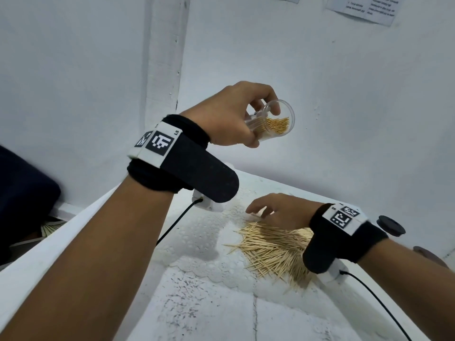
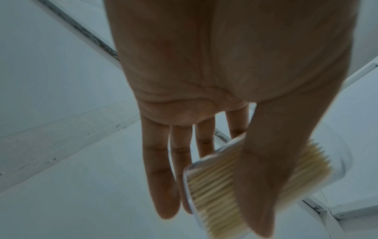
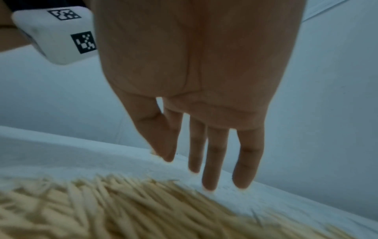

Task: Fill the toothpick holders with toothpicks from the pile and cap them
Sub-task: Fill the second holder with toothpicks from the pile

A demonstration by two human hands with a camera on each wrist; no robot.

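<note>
Head view: the left hand (image 1: 231, 116) is raised well above the white table (image 1: 202, 313), fingers and thumb curled round a clear plastic cylindrical toothpick holder (image 1: 273, 124) that is tilted on its side, open mouth facing right and a little away from the person.
Holder contents: a bundle of pale wooden toothpicks lies along the holder's length, tips toward the mouth; it looks well filled but not packed, and no cap is on it.
Left wrist view: thumb across the near wall of the holder (image 2: 255, 182), fingers behind it; the grip is firm enough to carry it, judging by the wrap.
Right hand: the right hand (image 1: 280, 212) hovers low over the far edge of the loose pile of wooden toothpicks (image 1: 273, 249), fingers straight and slack, holding nothing; the right wrist view shows the fingertips (image 3: 208, 182) just above the table beyond the pile (image 3: 126, 208).
Key relation: the pile lies directly under and toward the person from the right hand, its sticks mostly running left to right; the holder's mouth is up and to the left of that hand, so the right hand is the nearer one for gathering.
Caps: two dark round discs (image 1: 391, 225) sit at the table's right edge, likely the caps.
Likely step: gather another pinch, or reach for a cap.
</note>
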